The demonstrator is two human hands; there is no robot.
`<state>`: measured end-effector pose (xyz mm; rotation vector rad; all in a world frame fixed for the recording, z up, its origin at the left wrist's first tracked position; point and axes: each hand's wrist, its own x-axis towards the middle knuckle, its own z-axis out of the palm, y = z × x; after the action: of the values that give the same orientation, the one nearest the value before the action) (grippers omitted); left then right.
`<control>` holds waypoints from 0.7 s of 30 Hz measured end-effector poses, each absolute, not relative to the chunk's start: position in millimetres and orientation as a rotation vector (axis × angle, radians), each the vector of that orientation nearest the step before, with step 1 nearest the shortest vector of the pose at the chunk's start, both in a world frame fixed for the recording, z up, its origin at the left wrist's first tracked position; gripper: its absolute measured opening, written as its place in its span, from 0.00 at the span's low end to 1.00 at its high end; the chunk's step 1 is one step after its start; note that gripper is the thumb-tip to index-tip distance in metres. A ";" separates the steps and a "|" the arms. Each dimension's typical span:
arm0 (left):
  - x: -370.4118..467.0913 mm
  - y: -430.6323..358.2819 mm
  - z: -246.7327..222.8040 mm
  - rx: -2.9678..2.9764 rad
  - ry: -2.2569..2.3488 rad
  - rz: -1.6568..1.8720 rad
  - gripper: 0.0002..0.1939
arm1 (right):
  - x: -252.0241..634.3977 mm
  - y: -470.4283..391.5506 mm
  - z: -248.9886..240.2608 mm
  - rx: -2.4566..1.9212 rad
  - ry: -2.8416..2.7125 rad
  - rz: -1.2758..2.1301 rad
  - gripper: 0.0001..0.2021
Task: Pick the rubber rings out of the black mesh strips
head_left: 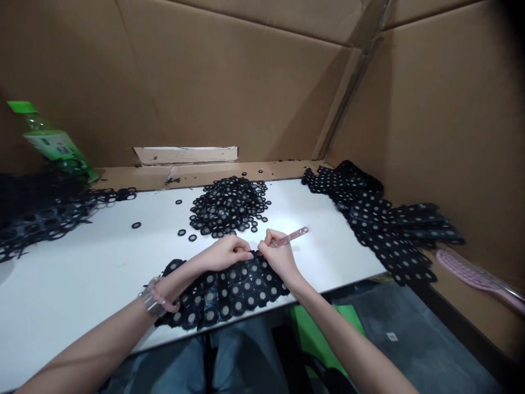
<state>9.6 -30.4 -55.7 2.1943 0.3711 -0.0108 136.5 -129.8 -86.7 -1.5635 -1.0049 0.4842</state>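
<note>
A black mesh-like piece with rows of pale round discs (246, 286) lies along the near edge of the white table. My left hand (225, 253) is closed on its upper edge, fingers pinched together. Just to the right, my right hand (281, 258) grips a slim tool with a clear pinkish handle (298, 233), which points up and to the right. The tool's working tip is hidden by the fingers near the edge of the piece. Beyond both hands sits a heap of small black rings (229, 205), with several loose rings (181, 232) to its left.
Black openwork netting (45, 213) lies at the left, before a green-capped bottle (57, 142). A long dotted black piece (369, 219) hangs over the table's right end. Beside it is a pink hairbrush (467, 271). Cardboard walls (229, 82) enclose the white table (82, 284).
</note>
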 end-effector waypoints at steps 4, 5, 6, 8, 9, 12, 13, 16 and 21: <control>6.6 -29.8 -60.9 2.083 0.315 0.041 0.16 | 129.4 -130.5 -83.3 -1.612 -1.170 0.401 0.12; 6.1 -29.7 -61.3 2.066 0.318 0.046 0.16 | 128.5 -130.3 -83.5 -1.624 -1.199 0.384 0.12; 5.6 -29.5 -61.1 2.055 0.324 0.050 0.16 | 128.4 -130.0 -84.0 -1.625 -1.208 0.381 0.12; 5.3 -29.3 -59.4 2.057 0.336 0.042 0.15 | 131.0 -129.3 -85.8 -1.571 -1.129 0.449 0.12; 5.3 -29.4 -58.2 2.072 0.345 0.037 0.14 | 133.5 -129.2 -86.8 -1.520 -1.044 0.506 0.12; 6.2 -30.9 -54.3 2.174 0.394 0.041 0.11 | 143.0 -130.4 -89.5 -1.363 -0.761 0.637 0.12; 7.0 -31.8 -53.1 2.222 0.418 0.042 0.10 | 145.8 -131.3 -90.2 -1.336 -0.710 0.651 0.13; 10.7 -34.6 -50.2 2.333 0.494 0.015 0.08 | 150.1 -134.6 -91.1 -1.335 -0.692 0.673 0.13; 19.8 -34.5 -50.6 2.337 0.534 -0.009 0.12 | 147.2 -137.1 -90.0 -1.377 -0.763 0.675 0.14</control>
<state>19.8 -34.5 -50.6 2.3373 0.5336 -0.0095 147.2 -137.1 -90.0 -1.3771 -0.7633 0.6751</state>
